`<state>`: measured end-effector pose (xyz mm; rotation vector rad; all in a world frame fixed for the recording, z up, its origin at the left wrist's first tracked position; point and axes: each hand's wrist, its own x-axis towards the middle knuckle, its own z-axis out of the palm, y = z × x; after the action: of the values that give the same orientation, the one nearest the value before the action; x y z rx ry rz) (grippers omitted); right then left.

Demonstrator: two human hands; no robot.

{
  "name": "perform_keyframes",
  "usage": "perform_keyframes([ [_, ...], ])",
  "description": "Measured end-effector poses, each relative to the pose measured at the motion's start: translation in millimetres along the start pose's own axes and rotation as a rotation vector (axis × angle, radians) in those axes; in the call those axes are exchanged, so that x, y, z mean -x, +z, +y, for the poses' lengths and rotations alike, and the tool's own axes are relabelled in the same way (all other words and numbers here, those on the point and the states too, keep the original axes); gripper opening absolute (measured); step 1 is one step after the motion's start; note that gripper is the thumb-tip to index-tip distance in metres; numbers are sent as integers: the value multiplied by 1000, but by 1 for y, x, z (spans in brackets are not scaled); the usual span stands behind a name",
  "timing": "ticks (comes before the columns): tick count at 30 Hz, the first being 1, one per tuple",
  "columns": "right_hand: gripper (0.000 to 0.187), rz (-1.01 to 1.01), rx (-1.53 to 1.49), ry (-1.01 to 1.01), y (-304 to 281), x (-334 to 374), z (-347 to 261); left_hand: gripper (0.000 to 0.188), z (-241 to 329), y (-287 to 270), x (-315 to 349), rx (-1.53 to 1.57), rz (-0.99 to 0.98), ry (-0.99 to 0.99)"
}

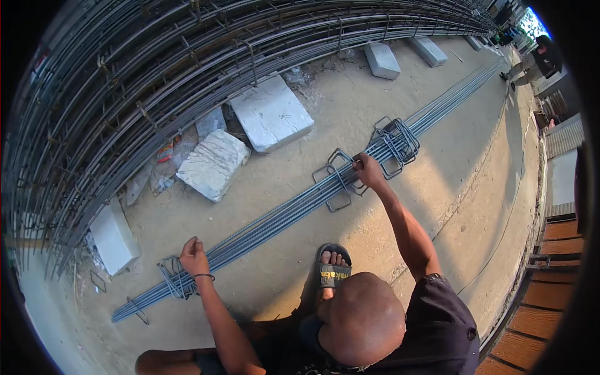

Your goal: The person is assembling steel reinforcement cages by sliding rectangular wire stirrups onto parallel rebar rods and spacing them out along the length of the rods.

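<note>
A long bundle of ribbed steel rebars (269,226) lies diagonally on the ground, from near left to far right. Bent-wire stirrups encircle it in groups: a thick cluster (400,142) farther along, a few spread-out stirrups (338,181) at the middle, and a small cluster (177,278) towards the near end. My right hand (369,171) is closed on a stirrup beside the middle group, over the bars. Beside the near cluster, my left hand (195,257) has its fingers drawn together; what they hold is hidden. A single stirrup (137,310) sits at the bundle's near end.
Tall rebar cages (187,69) stretch along the far left side. White blocks (270,112) and a broken chunk (214,164) lie before them. My sandalled foot (334,265) is close to the bundle. Another person (544,59) is at upper right; orange panels (544,287) line the right edge.
</note>
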<state>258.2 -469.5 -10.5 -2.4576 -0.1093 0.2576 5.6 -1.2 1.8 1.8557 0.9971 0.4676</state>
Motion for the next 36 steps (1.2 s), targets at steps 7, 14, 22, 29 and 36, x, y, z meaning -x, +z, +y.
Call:
perform_keyframes([
  [7, 23, 264, 235, -72, 4, -5, 12, 20, -10, -8, -3, 16, -39, -78],
  [14, 34, -11, 112, -115, -17, 12, 4, 20, -1, 5, 1, 5, -112, -90],
  [22, 24, 242, 321, -37, -36, -8, 47, 29, 53, 0, -12, 65, -189, -70],
  [29, 32, 334, 419, 81, -38, -23, 72, 35, 135, -35, -68, -70, -435, 58],
  [36, 56, 106, 710, -59, -69, -2, 15, 35, 156, -139, -101, -1045, -634, 378],
])
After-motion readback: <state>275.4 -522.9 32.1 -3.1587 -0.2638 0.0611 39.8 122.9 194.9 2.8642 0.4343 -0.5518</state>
